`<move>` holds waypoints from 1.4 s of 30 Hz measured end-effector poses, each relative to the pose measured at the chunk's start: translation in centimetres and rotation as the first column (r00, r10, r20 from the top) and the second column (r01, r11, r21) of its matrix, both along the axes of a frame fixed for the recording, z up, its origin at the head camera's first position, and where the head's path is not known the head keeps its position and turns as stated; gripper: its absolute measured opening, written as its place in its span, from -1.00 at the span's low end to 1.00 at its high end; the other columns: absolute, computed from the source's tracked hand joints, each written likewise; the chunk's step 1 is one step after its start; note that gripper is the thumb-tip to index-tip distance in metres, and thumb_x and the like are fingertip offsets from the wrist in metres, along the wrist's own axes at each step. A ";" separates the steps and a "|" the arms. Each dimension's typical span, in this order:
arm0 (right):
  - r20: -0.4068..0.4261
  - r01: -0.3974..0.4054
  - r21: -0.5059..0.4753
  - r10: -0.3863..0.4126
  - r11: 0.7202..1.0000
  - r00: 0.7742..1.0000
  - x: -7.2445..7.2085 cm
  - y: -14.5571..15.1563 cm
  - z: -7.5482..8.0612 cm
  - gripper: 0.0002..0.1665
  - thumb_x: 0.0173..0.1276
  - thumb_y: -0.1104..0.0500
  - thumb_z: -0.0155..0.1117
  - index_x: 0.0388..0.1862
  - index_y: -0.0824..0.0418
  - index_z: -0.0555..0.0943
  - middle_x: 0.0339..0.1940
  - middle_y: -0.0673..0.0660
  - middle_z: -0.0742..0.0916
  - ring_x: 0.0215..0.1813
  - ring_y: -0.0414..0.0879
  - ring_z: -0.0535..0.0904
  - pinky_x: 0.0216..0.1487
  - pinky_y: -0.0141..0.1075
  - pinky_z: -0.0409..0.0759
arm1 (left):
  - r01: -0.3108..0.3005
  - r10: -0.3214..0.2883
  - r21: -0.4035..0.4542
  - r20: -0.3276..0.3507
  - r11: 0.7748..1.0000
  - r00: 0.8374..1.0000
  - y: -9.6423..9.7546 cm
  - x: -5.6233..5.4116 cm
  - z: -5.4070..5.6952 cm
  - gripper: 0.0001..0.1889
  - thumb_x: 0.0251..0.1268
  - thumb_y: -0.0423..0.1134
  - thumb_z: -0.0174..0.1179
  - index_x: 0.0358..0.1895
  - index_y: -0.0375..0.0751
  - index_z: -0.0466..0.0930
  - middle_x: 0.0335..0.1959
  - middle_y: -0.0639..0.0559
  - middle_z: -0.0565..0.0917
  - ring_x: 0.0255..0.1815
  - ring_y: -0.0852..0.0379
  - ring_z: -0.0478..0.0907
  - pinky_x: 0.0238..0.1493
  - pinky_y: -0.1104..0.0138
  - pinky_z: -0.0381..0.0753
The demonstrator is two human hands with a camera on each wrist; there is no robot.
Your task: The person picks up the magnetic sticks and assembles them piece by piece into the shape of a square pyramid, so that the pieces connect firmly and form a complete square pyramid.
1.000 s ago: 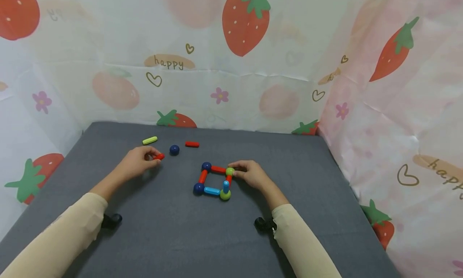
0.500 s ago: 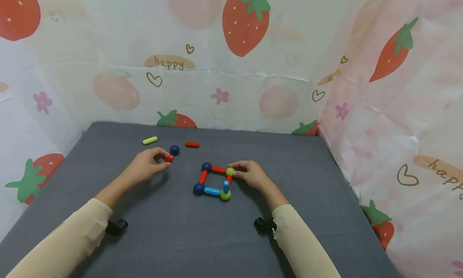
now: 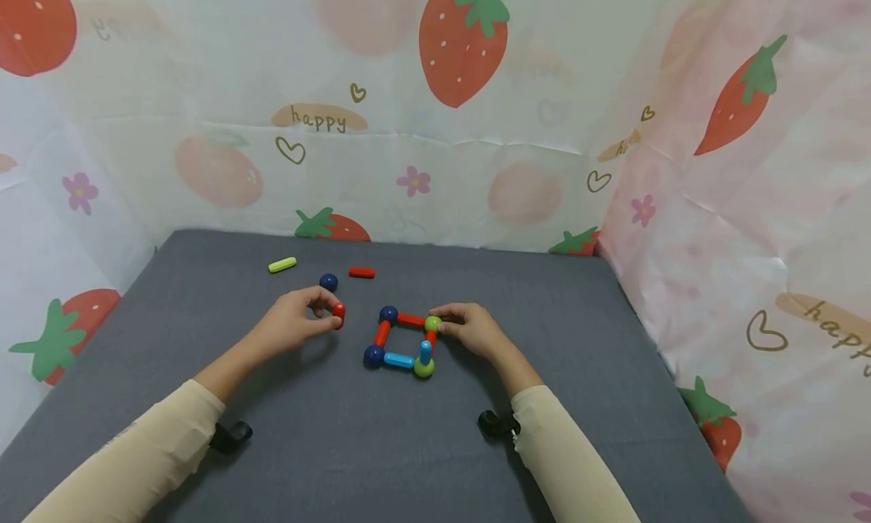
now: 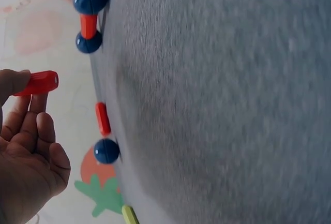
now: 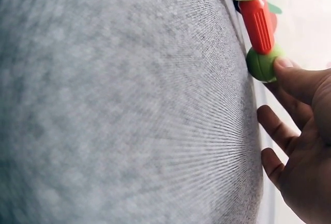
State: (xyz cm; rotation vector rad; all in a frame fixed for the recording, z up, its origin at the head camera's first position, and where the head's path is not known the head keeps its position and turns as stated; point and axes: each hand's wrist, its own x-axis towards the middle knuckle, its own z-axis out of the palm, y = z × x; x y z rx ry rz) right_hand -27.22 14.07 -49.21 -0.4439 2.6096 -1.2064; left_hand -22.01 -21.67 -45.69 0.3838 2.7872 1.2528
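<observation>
A square of rods and balls lies on the table: two dark blue balls (image 3: 374,356) on its left, two green balls (image 3: 424,367) on its right, red rods (image 3: 411,320) on three sides and a blue rod (image 3: 398,360) in front. Another blue rod (image 3: 425,351) stands upright on the front green ball. My right hand (image 3: 472,328) pinches the rear green ball (image 5: 262,64) between thumb and fingers. Left of the square, my left hand (image 3: 299,320) holds a loose red rod (image 4: 42,83), roughly upright above the table, between thumb and fingertips.
Behind my left hand lie a loose dark blue ball (image 3: 329,282), a red rod (image 3: 361,272) and a yellow-green rod (image 3: 282,264). A strawberry-print cloth (image 3: 422,145) hangs behind and beside the grey table (image 3: 327,455).
My left hand has moved right and towards the front, nearer the square, and the red rod in it has turned upright. My right hand and the square have stayed in place.
</observation>
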 end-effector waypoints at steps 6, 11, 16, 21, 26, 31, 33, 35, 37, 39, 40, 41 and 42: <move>0.000 -0.001 0.004 0.001 1.000 1.000 0.0 0.0 0.0 -0.68 0.49 0.08 0.32 0.17 -0.13 0.74 0.19 -0.06 0.73 0.25 -0.05 0.59 0.26 -0.06 0.56 | 0.071 -0.071 0.017 -0.005 0.997 0.997 1.5 0.4 0.0 -0.79 0.33 -0.09 0.41 -0.03 0.06 0.67 -0.12 0.08 0.67 -0.09 0.05 0.50 -0.23 0.22 0.54; -0.013 -0.021 -0.012 0.020 1.000 1.000 0.2 0.0 0.2 -0.68 0.49 0.11 0.32 0.18 -0.08 0.73 0.17 -0.04 0.74 0.22 -0.06 0.60 0.24 -0.07 0.57 | 0.113 -0.114 0.044 0.017 0.993 0.993 2.7 0.5 -0.1 -0.80 0.32 -0.10 0.42 -0.05 0.08 0.66 -0.15 0.14 0.70 -0.07 0.05 0.51 -0.20 0.20 0.55; -0.032 -0.038 -0.019 0.037 0.999 0.999 0.2 0.1 0.2 -0.67 0.48 0.13 0.33 0.18 -0.05 0.73 0.15 -0.03 0.75 0.20 -0.07 0.61 0.23 -0.08 0.57 | 0.140 -0.141 0.041 0.020 0.989 0.990 3.7 0.5 -0.3 -0.82 0.31 -0.11 0.43 -0.10 0.10 0.66 -0.16 0.16 0.70 -0.10 0.07 0.51 -0.17 0.21 0.54; -0.029 -0.035 -0.016 0.035 0.999 0.999 0.2 0.1 0.1 -0.67 0.49 0.12 0.32 0.19 -0.06 0.73 0.16 -0.03 0.74 0.21 -0.07 0.61 0.23 -0.07 0.57 | 0.167 -0.167 0.016 0.018 0.986 0.986 4.3 0.5 -0.6 -0.83 0.30 -0.10 0.44 -0.12 0.12 0.67 -0.16 0.14 0.67 -0.13 0.10 0.51 -0.16 0.23 0.54; -0.013 -0.029 -0.023 0.029 0.999 0.999 0.2 0.1 0.2 -0.67 0.49 0.13 0.32 0.18 -0.06 0.73 0.16 -0.02 0.74 0.20 -0.05 0.61 0.22 -0.07 0.58 | 0.182 -0.182 0.018 0.027 0.983 0.983 4.7 0.3 -0.8 -0.83 0.29 -0.12 0.44 -0.13 0.11 0.67 -0.17 0.13 0.66 -0.13 0.10 0.53 -0.09 0.21 0.56; -0.006 -0.036 -0.024 0.036 0.999 0.999 0.1 0.2 0.1 -0.67 0.49 0.11 0.32 0.19 -0.07 0.73 0.17 -0.03 0.74 0.22 -0.05 0.60 0.22 -0.07 0.58 | 0.190 -0.190 0.010 0.036 0.982 0.981 4.7 0.3 -0.9 -0.84 0.29 -0.11 0.44 -0.14 0.11 0.66 -0.16 0.10 0.67 -0.12 0.11 0.54 -0.06 0.20 0.56; -0.003 -0.040 -0.021 0.040 0.999 0.999 0.0 0.2 0.1 -0.67 0.50 0.11 0.31 0.19 -0.08 0.73 0.19 -0.03 0.73 0.23 -0.05 0.60 0.22 -0.07 0.58 | 0.196 -0.195 0.001 0.037 0.981 0.980 4.7 0.4 -0.9 -0.84 0.29 -0.11 0.44 -0.15 0.11 0.65 -0.15 0.09 0.67 -0.12 0.11 0.54 -0.05 0.21 0.57; -0.001 -0.047 -0.017 0.046 0.999 0.999 0.0 0.2 0.1 -0.67 0.50 0.10 0.32 0.19 -0.08 0.72 0.20 -0.03 0.73 0.23 -0.04 0.60 0.23 -0.07 0.58 | 0.207 -0.206 -0.014 0.035 0.978 0.978 4.7 0.4 -0.9 -0.83 0.29 -0.11 0.44 -0.15 0.11 0.64 -0.14 0.10 0.67 -0.11 0.12 0.55 -0.03 0.21 0.58; 0.004 -0.052 -0.011 0.052 0.999 0.999 -0.1 0.2 0.1 -0.66 0.49 0.10 0.32 0.20 -0.09 0.72 0.20 -0.03 0.73 0.23 -0.04 0.59 0.23 -0.06 0.58 | 0.219 -0.218 -0.027 0.035 0.975 0.975 4.8 0.5 -0.9 -0.82 0.30 -0.11 0.44 -0.14 0.11 0.64 -0.13 0.12 0.67 -0.09 0.13 0.55 -0.02 0.22 0.58; 0.008 -0.057 -0.006 0.057 0.998 0.998 -0.1 0.2 0.1 -0.66 0.48 0.10 0.33 0.20 -0.09 0.73 0.21 -0.03 0.72 0.24 -0.05 0.59 0.25 -0.07 0.57 | 0.228 -0.227 -0.037 0.035 0.973 0.973 4.8 0.6 -0.9 -0.82 0.30 -0.10 0.44 -0.14 0.11 0.63 -0.13 0.15 0.66 -0.08 0.14 0.55 -0.01 0.23 0.58; 0.010 -0.060 -0.005 0.060 0.998 0.998 -0.2 0.2 0.2 -0.66 0.48 0.10 0.33 0.20 -0.08 0.73 0.21 -0.02 0.72 0.24 -0.04 0.60 0.25 -0.07 0.57 | 0.235 -0.234 -0.042 0.033 0.971 0.972 4.8 0.7 -0.9 -0.82 0.31 -0.10 0.44 -0.13 0.11 0.63 -0.13 0.16 0.66 -0.07 0.14 0.55 0.00 0.22 0.58; 0.014 -0.060 -0.005 0.060 0.998 0.998 -0.2 0.2 0.2 -0.66 0.47 0.10 0.34 0.20 -0.09 0.73 0.21 -0.02 0.72 0.24 -0.04 0.60 0.25 -0.06 0.57 | 0.242 -0.240 -0.043 0.033 0.969 0.970 4.7 0.7 -0.8 -0.82 0.31 -0.09 0.43 -0.13 0.11 0.63 -0.13 0.16 0.66 -0.07 0.14 0.55 0.01 0.22 0.58; 0.015 -0.063 -0.004 0.063 0.998 0.998 -0.2 0.1 0.2 -0.65 0.47 0.10 0.34 0.20 -0.08 0.73 0.21 -0.02 0.72 0.24 -0.04 0.60 0.26 -0.06 0.57 | 0.250 -0.249 -0.046 0.034 0.967 0.968 4.7 0.7 -0.8 -0.82 0.31 -0.08 0.43 -0.12 0.11 0.62 -0.12 0.16 0.65 -0.06 0.13 0.55 0.01 0.21 0.58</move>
